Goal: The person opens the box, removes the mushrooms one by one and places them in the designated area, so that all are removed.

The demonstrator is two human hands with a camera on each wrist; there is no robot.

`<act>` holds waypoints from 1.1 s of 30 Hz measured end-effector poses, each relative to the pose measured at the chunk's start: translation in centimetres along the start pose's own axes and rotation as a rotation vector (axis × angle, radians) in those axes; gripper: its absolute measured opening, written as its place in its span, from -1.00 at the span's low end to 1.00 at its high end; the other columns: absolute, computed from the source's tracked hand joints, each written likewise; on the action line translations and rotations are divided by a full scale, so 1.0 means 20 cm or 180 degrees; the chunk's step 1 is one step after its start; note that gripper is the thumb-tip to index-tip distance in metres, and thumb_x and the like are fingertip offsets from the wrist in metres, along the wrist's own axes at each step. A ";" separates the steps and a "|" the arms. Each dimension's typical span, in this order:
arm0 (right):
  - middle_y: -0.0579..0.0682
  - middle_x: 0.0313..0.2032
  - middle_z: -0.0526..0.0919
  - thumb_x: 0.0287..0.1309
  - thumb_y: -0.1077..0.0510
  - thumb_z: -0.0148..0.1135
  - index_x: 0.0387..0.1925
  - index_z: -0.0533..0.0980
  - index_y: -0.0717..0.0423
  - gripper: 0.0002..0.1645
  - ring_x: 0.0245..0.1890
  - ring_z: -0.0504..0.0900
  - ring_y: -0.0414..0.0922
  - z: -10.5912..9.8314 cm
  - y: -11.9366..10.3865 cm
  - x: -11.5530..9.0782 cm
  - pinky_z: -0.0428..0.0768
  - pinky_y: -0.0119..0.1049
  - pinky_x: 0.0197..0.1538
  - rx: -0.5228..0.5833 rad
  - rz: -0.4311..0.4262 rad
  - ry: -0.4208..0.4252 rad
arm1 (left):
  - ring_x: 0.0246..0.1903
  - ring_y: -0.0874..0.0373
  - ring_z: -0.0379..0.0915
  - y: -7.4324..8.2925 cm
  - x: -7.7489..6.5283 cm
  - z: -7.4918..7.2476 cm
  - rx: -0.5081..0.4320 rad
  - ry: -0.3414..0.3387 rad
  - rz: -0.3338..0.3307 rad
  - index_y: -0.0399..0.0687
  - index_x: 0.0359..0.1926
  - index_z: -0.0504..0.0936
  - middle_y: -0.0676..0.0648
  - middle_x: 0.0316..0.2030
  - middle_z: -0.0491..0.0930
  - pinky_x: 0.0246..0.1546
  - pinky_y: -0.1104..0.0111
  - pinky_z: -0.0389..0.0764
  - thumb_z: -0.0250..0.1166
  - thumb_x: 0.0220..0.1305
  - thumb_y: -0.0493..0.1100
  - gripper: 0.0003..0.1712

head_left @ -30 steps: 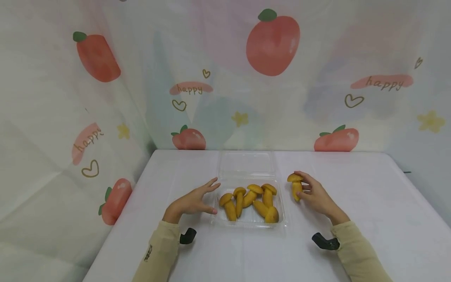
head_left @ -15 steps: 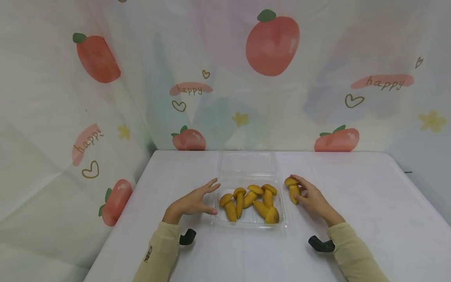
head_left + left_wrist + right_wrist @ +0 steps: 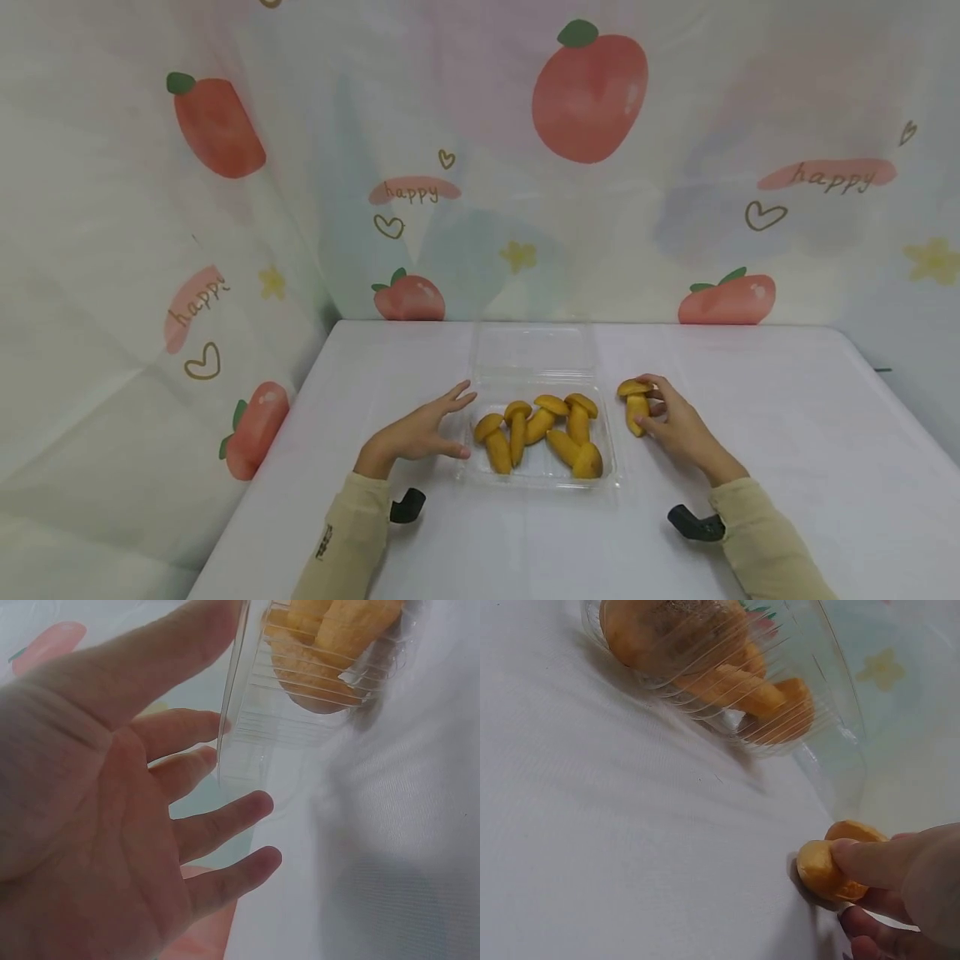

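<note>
A clear plastic clamshell box (image 3: 542, 481) lies in the middle of the table with its lid folded back, and several yellow-brown mushrooms (image 3: 519, 427) lie inside it. Just right of the box, my right hand (image 3: 678, 425) pinches another mushroom (image 3: 637, 410) by thumb and fingers. In the right wrist view this mushroom (image 3: 821, 866) is close over the white cloth, its stem end toward the camera. My left hand (image 3: 420, 429) is spread at the box's left side, fingertips right at the rim. In the left wrist view its fingers (image 3: 225, 825) are extended and grip nothing.
The clear lid (image 3: 534, 350) extends behind the box toward the back wall. White cloth covers the table (image 3: 525, 550). A fruit-print curtain (image 3: 480, 100) rises at the back and left. Black wrist mounts (image 3: 696, 523) stick out from both sleeves.
My right hand first moves slightly toward the box with the mushroom in its grip. The head view then shifts slightly. My left hand stays at the box's left side.
</note>
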State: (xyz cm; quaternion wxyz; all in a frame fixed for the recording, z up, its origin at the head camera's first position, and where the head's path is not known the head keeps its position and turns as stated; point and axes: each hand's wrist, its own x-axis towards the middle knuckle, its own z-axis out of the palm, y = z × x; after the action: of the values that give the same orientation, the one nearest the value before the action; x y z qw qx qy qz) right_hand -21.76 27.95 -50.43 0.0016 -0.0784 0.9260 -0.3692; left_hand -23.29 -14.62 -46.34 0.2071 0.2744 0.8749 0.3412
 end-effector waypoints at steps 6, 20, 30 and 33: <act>0.47 0.21 0.47 0.27 0.30 0.31 0.40 0.20 0.24 -0.25 -0.06 0.58 0.14 -0.01 0.00 0.00 0.55 -0.24 -0.13 -0.0020 -0.0017 0.0018 | 0.62 -0.17 -0.21 0.00 0.00 0.00 -0.0028 -0.0013 0.0009 -0.05 0.59 0.08 -0.09 0.65 -0.19 0.53 -0.20 0.02 0.48 0.22 -0.10 0.05; 0.46 0.20 0.49 0.26 0.20 0.36 0.53 0.03 0.19 -0.03 0.01 0.63 0.24 -0.05 -0.02 0.00 0.67 -0.05 -0.10 -0.0121 0.0029 -0.0195 | 0.61 -0.18 -0.19 0.00 0.00 0.00 -0.0009 0.0016 0.0012 -0.09 0.59 0.09 -0.11 0.65 -0.18 0.52 -0.21 0.04 0.49 0.20 -0.09 0.07; 0.54 0.22 0.45 0.30 0.11 0.32 0.57 -0.11 0.14 0.05 0.04 0.61 0.33 -0.14 -0.04 -0.03 0.67 0.19 -0.02 -0.0313 0.0121 -0.0323 | 0.61 -0.19 -0.19 -0.01 0.01 0.00 -0.0062 0.0028 0.0070 -0.10 0.59 0.08 -0.12 0.65 -0.18 0.51 -0.23 0.03 0.50 0.19 -0.10 0.08; 0.54 0.23 0.43 0.29 0.10 0.32 0.57 -0.12 0.17 0.06 0.07 0.59 0.36 -0.16 -0.04 -0.04 0.66 0.21 0.00 -0.0327 0.0166 -0.0336 | 0.61 -0.18 -0.19 0.00 0.01 0.00 -0.0061 0.0000 0.0054 -0.09 0.59 0.08 -0.11 0.65 -0.19 0.52 -0.23 0.03 0.50 0.19 -0.08 0.08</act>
State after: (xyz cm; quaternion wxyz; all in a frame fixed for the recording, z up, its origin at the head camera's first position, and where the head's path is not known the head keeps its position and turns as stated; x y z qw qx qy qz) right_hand -21.11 29.71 -47.51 0.0561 -0.0735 0.9441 -0.3164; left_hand -23.45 -14.62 -46.40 0.2068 0.2798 0.8692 0.3512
